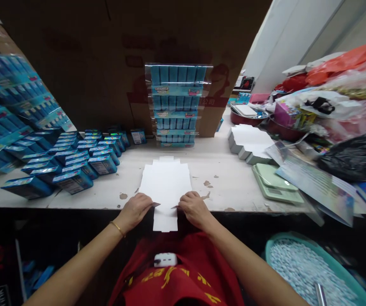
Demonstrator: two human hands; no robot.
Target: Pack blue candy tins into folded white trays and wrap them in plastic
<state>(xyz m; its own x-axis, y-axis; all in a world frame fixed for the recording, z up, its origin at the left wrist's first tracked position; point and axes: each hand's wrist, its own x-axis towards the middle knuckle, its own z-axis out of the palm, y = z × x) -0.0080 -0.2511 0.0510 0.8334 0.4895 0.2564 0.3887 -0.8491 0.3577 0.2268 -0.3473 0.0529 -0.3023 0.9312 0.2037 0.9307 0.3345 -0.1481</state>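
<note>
A flat white die-cut carton blank (166,180) lies before me on the table, its narrow end hanging past the front edge toward my body. My left hand (137,207) pinches a small side flap of it, which is folded up. On the opposite side my right hand (193,207) grips the matching flap between thumb and fingers. Both flaps tilt upward from the blank. The printed face is underneath and hidden.
Small blue boxes (103,164) stand in rows at the left. Stacked display packs (177,104) lean on a large cardboard box (100,63). To the right are a pile of blanks (251,142), a pale green scale (275,182) and a teal basin (270,244) of small wrapped pieces.
</note>
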